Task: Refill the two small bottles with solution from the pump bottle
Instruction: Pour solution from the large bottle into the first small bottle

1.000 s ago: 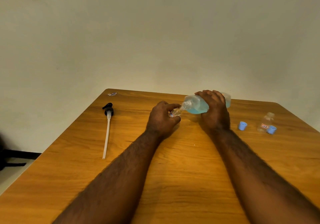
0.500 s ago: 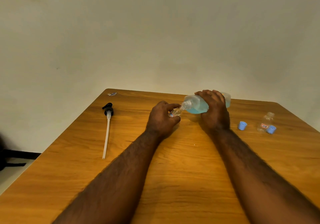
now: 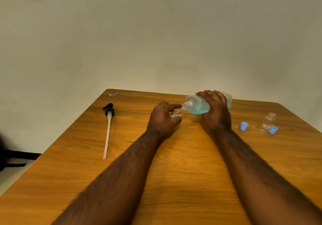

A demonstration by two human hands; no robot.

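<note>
Now left hand (image 3: 163,120) pinches small bottle (image 3: 176,112) beneath tipped pump bottle (image 3: 197,106) gripped by right hand (image 3: 216,113).

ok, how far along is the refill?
Done: black pump head with white tube lies on the wooden table; both blue caps are off. In hand: right-hand grip tilts the clear pump bottle of blue solution, neck at the small clear bottle in the left-hand grip. Left: second small labelled bottle looks empty; recapping.

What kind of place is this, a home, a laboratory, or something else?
Probably a plain indoor room; I cannot tell which kind. A wooden table stands before a blank pale wall, and a pump and a small bottle are on it.
</note>
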